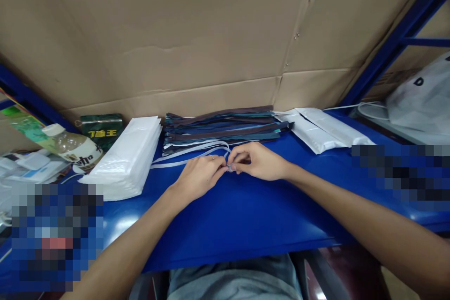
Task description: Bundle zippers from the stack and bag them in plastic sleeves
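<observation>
My left hand (201, 174), with a ring on one finger, pinches the end of a pale grey zipper (191, 154) over the blue table. Meeting it there, my right hand (259, 161) has thumb and forefinger closed on the same end. The rest of the zipper loops back to the left in narrow strips, and its slider is too small to make out. Just behind both hands lies a stack of zippers (221, 126) in dark blue, brown, teal and black.
White plastic bags (128, 154) are piled at left, beside a labelled bottle (79, 147) and a dark green packet (101, 129). Flat white packages (321, 129) lie at back right. A cardboard wall (176, 33) stands behind the blue table (246, 220). Blue frame posts (390, 42) flank it.
</observation>
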`<state>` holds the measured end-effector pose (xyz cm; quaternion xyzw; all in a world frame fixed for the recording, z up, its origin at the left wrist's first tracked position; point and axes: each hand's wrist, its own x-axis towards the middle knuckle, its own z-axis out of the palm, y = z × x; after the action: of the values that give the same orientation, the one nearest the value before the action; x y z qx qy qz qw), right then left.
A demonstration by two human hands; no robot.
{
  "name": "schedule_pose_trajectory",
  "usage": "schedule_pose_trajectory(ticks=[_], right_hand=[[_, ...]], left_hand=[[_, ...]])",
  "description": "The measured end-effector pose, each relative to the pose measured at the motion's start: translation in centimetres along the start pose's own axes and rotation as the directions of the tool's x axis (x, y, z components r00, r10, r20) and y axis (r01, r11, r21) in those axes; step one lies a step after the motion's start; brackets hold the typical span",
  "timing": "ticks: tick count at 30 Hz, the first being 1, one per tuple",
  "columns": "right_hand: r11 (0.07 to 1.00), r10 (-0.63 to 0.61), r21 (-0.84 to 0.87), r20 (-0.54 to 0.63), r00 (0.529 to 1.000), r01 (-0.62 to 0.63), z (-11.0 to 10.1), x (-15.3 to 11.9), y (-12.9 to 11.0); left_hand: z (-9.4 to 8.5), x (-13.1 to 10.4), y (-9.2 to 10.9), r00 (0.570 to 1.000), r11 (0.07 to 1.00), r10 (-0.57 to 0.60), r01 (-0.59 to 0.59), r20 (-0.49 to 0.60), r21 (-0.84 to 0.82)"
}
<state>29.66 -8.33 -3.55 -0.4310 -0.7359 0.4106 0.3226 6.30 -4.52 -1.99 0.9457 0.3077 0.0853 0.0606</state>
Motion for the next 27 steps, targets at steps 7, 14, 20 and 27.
schedule_pose_trajectory(ticks=[7, 14, 20, 27], right_hand=[[0.982, 0.089, -0.157, -0.123, 0.988, -0.108, -3.9, -1.1, -0.7], [0.869, 0.378, -0.31, -0.089, 0.922, -0.386, -12.3, -3.8, 2.8], [0.741, 0.536, -0.36, -0.192, 0.822, -0.567, -15.8, -5.9, 4.6], [0.549, 0.383, -0.663, -0.341, 0.858, -0.508, -15.6, -5.5, 5.1]], left_hand=[[-2.0, -0.3, -1.4, 0.974, 0.968, -0.203, 0.215, -0.102, 0.131], [-5.5, -2.3, -6.1, 0.939, 0.924, -0.345, 0.338, 0.006, 0.178], [-8.0, -4.5, -9.1, 0.822, 0.895, -0.441, 0.433, 0.36, 0.107], [-7.8, -4.1, -9.9, 0.797, 0.82, -0.564, 0.509, 0.216, 0.261]])
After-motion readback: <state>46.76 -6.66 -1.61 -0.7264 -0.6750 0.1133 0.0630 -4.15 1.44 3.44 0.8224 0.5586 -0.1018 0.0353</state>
